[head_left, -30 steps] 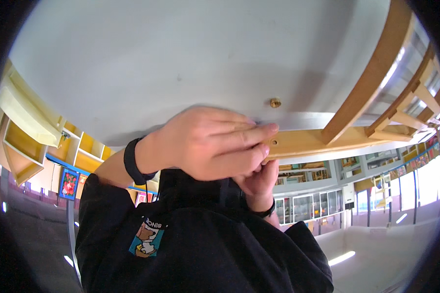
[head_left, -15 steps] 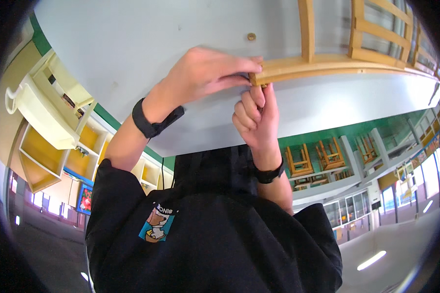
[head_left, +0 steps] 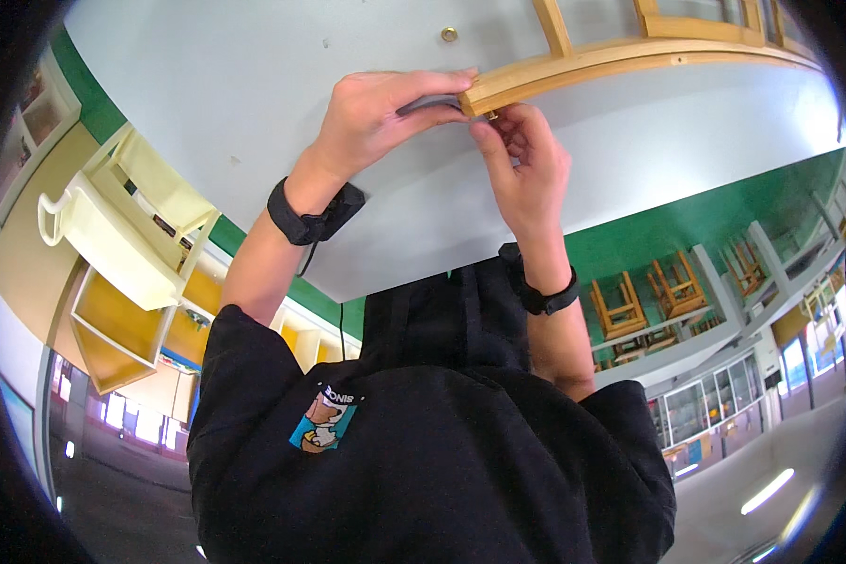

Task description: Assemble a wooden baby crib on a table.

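Note:
A light wooden frame (head_left: pixel 592 66) made of bars lies over the pale grey tabletop (head_left: pixel 254 85), reaching off to the upper right. Its near-left corner is held by my left hand (head_left: pixel 371 117), fingers along the upper side and thumb at the end. My right hand (head_left: pixel 535 174) is just below that corner. Its thumb and forefinger close on a small brass-coloured fitting (head_left: pixel 491 116) at the bar's side; the fingers partly hide it, so how deep it sits cannot be seen. A round brass-coloured piece (head_left: pixel 449 35) lies on the tabletop beyond the corner.
Black bands circle both wrists, and the left one (head_left: pixel 301 216) carries a small black box with a cable. A cream plastic chair (head_left: pixel 113 240) and open shelving (head_left: pixel 117 324) stand at the left. Wooden stools (head_left: pixel 618 305) stand at the right, past the table's edge.
The wooden corner and both hands sit higher in the view, which has shifted. My right hand has turned from curled fingers to a thumb-and-forefinger pinch on the fitting. My left hand keeps its hold.

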The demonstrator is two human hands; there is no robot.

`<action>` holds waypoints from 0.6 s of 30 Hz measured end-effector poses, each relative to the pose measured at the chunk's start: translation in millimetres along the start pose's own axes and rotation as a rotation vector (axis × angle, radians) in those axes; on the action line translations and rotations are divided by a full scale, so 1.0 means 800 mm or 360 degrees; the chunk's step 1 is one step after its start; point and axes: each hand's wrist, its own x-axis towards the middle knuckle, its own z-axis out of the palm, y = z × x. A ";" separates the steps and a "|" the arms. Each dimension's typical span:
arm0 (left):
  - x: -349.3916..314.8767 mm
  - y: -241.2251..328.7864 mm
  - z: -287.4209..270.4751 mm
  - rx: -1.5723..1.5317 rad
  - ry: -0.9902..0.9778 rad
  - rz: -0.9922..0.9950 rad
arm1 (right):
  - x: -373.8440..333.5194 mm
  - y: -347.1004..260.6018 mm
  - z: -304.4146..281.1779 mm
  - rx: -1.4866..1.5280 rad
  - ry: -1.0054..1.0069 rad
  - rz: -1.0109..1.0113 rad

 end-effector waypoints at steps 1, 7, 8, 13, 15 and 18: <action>0.000 0.001 -0.002 0.0002 -0.0018 0.0004 | 0.001 0.002 0.003 -0.0034 0.0066 -0.0142; 0.001 0.007 -0.004 0.0026 -0.0050 0.0013 | -0.006 -0.003 0.011 0.1511 -0.0249 0.0552; 0.002 0.009 -0.004 0.0053 -0.0054 0.0023 | -0.008 0.001 0.010 0.2319 -0.0451 0.0776; 0.001 0.011 -0.005 0.0070 -0.0051 0.0001 | -0.006 -0.001 0.012 0.0099 0.0077 0.0007; 0.000 0.010 -0.006 0.0068 -0.0032 0.0018 | -0.001 0.003 0.014 0.0019 0.0106 -0.0156; -0.001 0.013 -0.008 0.0127 -0.0050 -0.0035 | -0.001 -0.007 0.011 0.0293 -0.0016 0.0040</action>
